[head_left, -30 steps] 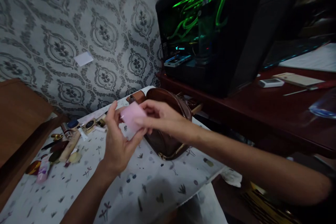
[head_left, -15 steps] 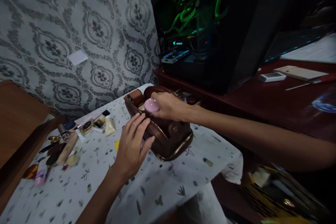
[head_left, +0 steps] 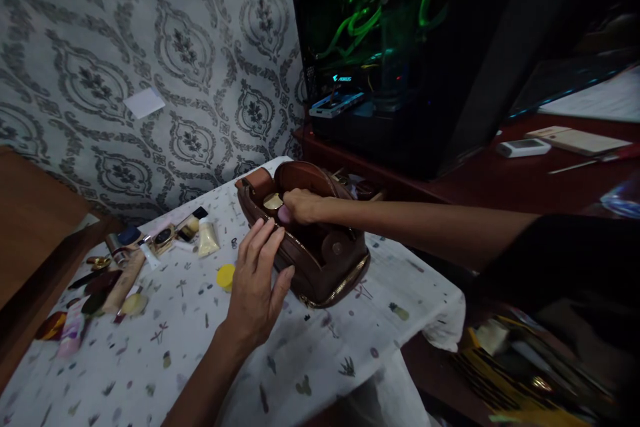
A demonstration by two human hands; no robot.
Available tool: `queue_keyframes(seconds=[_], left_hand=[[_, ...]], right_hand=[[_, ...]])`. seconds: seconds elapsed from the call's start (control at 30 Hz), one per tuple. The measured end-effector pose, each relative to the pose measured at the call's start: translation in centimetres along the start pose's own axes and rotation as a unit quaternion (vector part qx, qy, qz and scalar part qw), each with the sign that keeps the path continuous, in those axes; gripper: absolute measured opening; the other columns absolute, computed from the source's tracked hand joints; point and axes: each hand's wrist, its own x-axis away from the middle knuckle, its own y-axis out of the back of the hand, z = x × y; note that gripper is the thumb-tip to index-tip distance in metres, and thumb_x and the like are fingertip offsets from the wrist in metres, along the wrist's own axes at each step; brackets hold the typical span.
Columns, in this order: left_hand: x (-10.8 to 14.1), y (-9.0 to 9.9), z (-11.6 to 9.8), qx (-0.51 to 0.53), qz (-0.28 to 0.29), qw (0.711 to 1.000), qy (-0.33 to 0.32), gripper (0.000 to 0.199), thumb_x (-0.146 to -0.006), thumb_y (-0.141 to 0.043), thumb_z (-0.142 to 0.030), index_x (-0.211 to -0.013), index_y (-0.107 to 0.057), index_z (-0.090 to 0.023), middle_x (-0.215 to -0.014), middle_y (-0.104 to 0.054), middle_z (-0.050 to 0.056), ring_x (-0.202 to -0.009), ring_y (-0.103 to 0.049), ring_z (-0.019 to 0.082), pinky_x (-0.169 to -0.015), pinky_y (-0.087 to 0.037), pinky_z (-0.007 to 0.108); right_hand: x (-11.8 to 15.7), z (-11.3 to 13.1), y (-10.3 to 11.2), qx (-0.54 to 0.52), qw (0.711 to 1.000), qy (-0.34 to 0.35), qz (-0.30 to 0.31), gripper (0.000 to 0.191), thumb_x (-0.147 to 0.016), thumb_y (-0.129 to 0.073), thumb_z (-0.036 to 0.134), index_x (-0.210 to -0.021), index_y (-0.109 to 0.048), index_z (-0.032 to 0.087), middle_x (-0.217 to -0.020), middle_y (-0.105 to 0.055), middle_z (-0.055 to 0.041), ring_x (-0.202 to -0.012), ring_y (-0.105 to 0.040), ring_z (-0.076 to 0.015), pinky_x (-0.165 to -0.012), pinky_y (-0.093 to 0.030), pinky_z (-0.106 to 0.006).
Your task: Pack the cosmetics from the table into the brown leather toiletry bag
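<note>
A brown bag [head_left: 325, 280] with a gold zipper lies open on a patterned white cloth. My right hand [head_left: 301, 207] reaches down into its opening, fingers closed on a pink round item [head_left: 285, 215] that shows only in part. Beside that hand, a gold-coloured item [head_left: 273, 201] sits inside the bag. Fingers apart, my left hand [head_left: 257, 287] rests against the bag's near left edge and holds nothing. Just left of it on the cloth is a yellow round item [head_left: 225, 277].
Cosmetics, among them a cream tube [head_left: 207, 239] and a pink tube [head_left: 73, 330], lie at the left. A lit computer case [head_left: 400, 80] stands behind the bag on a red desk [head_left: 575, 177]. A yellow-black bag [head_left: 490, 373] is at the lower right.
My right hand has gone deeper into the bag with the pink item, which is now mostly hidden. The gold-coloured item shows more. My left hand has hardly moved.
</note>
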Motion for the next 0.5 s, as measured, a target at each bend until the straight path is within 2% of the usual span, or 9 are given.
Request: queue_keyframes(seconds=[0.17,0.5], left_hand=[[0.0,0.0,-0.1,0.0,-0.001,1.0,0.001,0.049,-0.103,-0.046,-0.029,-0.15,-0.035,-0.021,-0.149,-0.048,0.016,-0.148,-0.034,0.027,-0.116,-0.038,0.049],[0.1,-0.1,-0.2,0.005,-0.002,1.0,-0.001,0.049,-0.103,-0.046,-0.03,-0.15,-0.035,-0.019,-0.15,-0.047,0.016,-0.148,-0.032,0.025,-0.118,-0.036,0.046]], right_hand=[[-1.0,-0.2,-1.2,-0.006,1.0,-0.022,0.009,0.033,-0.095,-0.065,0.037,-0.119,-0.064,0.014,-0.122,-0.066,-0.01,-0.109,-0.065,-0.0228,-0.093,-0.055,-0.043],[-0.7,-0.2,-1.6,-0.024,0.999,-0.029,0.011,0.034,-0.095,-0.065,0.035,-0.123,-0.062,0.015,-0.125,-0.063,-0.0102,-0.11,-0.064,-0.0235,-0.092,-0.055,-0.043]])
